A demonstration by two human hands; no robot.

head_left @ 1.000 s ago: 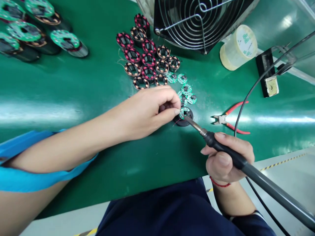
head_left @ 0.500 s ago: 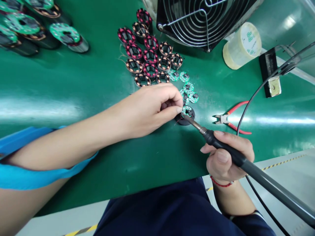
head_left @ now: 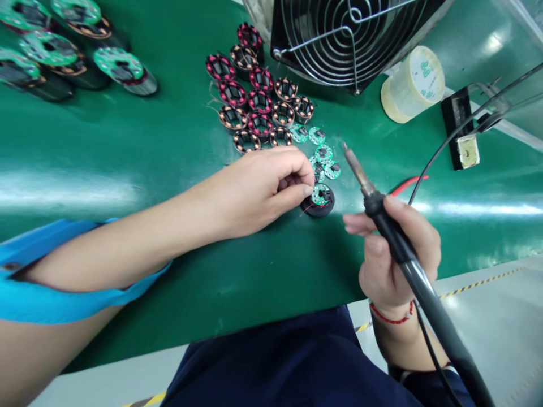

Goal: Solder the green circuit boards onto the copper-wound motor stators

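Observation:
My right hand (head_left: 396, 254) grips a soldering iron (head_left: 392, 232), its tip raised and pointing up toward the back, apart from the boards. At the table's middle my left hand (head_left: 271, 189) is closed in a pinch, thumb and forefinger at the left edge of a small round green circuit board (head_left: 321, 194). What lies between those fingertips is too small to make out. That board rests on a black round piece (head_left: 318, 212), with a thin red wire beside it. Behind it lie several loose round circuit boards (head_left: 324, 154).
Several copper-wound stators (head_left: 259, 100) stand behind my left hand. Cylinders with green boards on top (head_left: 121, 65) are at the back left. A fan with a wire guard (head_left: 352, 39), a tape-wrapped roll (head_left: 411, 85), an iron stand (head_left: 460, 127) and red-handled cutters (head_left: 407, 185) are toward the right.
The soldering iron's tip has lifted off the circuit board and swung up and right, as my right hand tilted it more upright. My left hand has stayed by the board.

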